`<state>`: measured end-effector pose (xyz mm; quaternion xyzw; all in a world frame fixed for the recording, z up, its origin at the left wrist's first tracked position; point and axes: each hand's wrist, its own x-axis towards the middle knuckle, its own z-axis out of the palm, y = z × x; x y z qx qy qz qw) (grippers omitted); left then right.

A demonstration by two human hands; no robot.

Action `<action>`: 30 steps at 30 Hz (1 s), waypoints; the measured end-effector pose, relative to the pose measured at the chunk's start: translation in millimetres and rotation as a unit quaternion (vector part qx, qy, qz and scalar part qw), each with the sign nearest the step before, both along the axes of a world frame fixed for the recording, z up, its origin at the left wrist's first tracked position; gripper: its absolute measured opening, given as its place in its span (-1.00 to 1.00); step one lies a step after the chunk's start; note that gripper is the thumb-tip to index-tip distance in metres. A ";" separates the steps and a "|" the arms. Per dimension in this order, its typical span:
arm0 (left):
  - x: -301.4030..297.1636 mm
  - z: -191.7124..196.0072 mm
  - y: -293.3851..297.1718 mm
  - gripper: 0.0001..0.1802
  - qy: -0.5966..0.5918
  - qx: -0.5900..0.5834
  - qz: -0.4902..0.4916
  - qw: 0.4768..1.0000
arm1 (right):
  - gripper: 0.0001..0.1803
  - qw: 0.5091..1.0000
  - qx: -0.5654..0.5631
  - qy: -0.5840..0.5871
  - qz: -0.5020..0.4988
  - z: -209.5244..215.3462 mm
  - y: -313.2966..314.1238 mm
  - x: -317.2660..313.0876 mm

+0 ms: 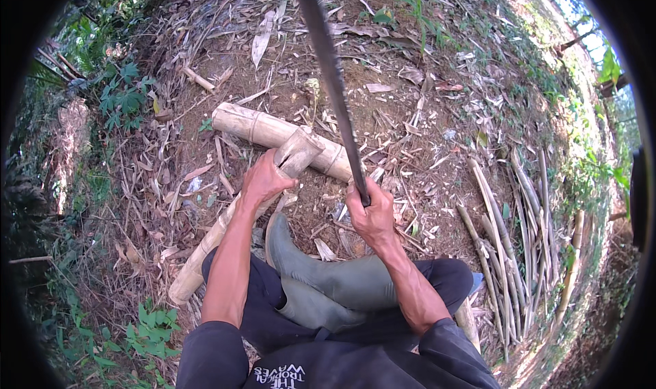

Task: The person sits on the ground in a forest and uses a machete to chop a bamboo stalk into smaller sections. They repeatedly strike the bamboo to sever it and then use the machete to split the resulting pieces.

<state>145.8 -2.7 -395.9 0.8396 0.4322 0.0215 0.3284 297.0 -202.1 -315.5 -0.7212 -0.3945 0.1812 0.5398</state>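
My left hand (263, 181) grips a pale bamboo pole (205, 249) near its cut upper end, which rests tilted on a thicker bamboo log (266, 129) lying across the ground. My right hand (371, 215) is closed round the handle of a long dark machete (331, 75), whose blade points up and away over the log. A grey-green rubber boot (321, 269) on my leg lies between my forearms, beside the pole.
Dry leaves, chips and twigs cover the sloping earth. A bundle of split bamboo strips (509, 232) lies at the right. Green plants (123, 95) grow at the left and a low shrub (147, 331) at the lower left.
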 end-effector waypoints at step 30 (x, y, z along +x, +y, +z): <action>-7.7 -16.3 24.4 0.05 -0.024 -0.121 -0.008 0.992 | -0.83 1.000 0.002 0.019 -0.006 -18.3 -3.7 0.3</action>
